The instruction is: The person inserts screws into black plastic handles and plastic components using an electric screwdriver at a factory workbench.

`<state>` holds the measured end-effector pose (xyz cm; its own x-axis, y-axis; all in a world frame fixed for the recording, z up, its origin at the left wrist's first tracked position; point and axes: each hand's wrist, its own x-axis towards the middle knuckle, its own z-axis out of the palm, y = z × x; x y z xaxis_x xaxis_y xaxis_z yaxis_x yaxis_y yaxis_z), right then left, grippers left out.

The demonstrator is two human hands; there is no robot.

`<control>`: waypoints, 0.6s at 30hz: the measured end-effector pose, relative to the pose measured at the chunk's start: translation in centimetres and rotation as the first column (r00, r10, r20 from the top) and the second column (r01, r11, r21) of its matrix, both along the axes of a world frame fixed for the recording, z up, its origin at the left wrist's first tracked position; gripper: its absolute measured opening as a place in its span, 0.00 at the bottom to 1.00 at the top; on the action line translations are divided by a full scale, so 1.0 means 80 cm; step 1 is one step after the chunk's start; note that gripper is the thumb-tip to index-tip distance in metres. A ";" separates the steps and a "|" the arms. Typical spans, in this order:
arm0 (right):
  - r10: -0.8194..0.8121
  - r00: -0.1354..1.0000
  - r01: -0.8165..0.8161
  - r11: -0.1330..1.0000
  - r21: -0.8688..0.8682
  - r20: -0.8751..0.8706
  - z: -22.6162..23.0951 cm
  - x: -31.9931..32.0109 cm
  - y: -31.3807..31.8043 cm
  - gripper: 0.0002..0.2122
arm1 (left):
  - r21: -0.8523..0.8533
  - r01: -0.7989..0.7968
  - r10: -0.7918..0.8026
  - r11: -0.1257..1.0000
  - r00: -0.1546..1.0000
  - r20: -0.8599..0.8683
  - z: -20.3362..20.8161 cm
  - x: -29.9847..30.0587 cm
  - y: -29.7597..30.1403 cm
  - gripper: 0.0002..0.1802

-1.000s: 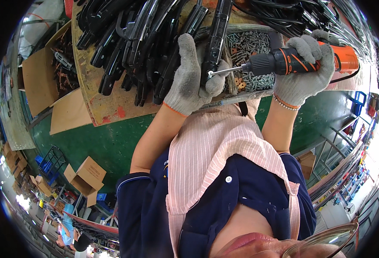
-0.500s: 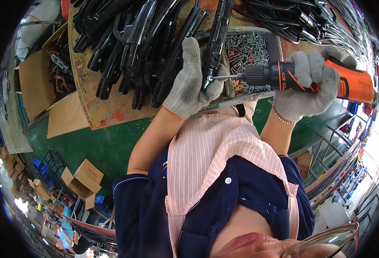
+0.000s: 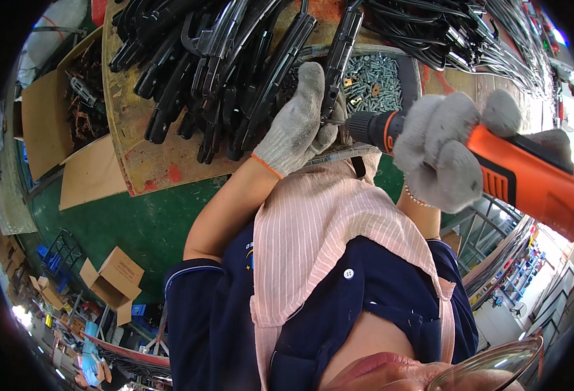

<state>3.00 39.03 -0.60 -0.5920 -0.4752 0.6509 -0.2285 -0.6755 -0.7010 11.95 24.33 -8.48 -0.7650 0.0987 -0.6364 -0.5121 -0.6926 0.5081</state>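
My left hand (image 3: 292, 127), in a grey knit glove, is closed around the lower end of a black electrode holder (image 3: 343, 49), its thumb lying along the side. My right hand (image 3: 438, 146), gloved alike, grips an orange and black power screwdriver (image 3: 512, 163), held sideways and tilted. The tool's black chuck points left at the holder's lower end. Its thin bit reaches the spot between my left fingers; whether it touches a screw there cannot be made out. Just beyond the hands lies a tray (image 3: 414, 81) of loose silvery screws (image 3: 368, 78) and some small copper-coloured pieces.
Several more black electrode holders (image 3: 202, 85) lie heaped on the worn table (image 3: 150, 166) to the left. Bundled black cables (image 3: 424, 32) fill the far right. An open cardboard box (image 3: 45, 130) of copper-coloured parts stands left of the table; another box (image 3: 114, 277) is on the green floor.
The screwdriver has come up closer to the camera and tilted, its rear end swinging lower right. My left hand still holds the electrode holder, which has shifted slightly.
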 end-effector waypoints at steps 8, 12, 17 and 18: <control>-0.122 0.991 0.110 0.974 0.199 0.047 0.026 0.035 -0.024 0.24 | 0.066 -0.039 0.040 0.997 0.999 -0.023 -0.014 -0.001 0.002 0.43; -0.182 0.983 0.185 0.973 0.136 -0.033 0.032 0.023 -0.001 0.22 | 0.032 -0.079 0.079 0.996 0.997 -0.010 -0.007 -0.001 -0.001 0.43; -0.266 0.957 0.274 0.960 0.062 -0.119 0.034 0.009 0.026 0.21 | 0.124 0.027 -0.024 0.992 0.999 -0.024 -0.009 -0.001 -0.005 0.38; -0.279 0.952 0.287 0.957 0.049 -0.128 0.031 0.008 0.030 0.20 | 0.122 0.093 -0.078 0.988 0.989 -0.123 -0.009 0.000 -0.010 0.35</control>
<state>3.67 41.46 1.90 -0.6292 -0.3436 0.6972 -0.4878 -0.5237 -0.6984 11.99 23.52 -9.22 -0.8188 0.2413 -0.5208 -0.5142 -0.7118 0.4786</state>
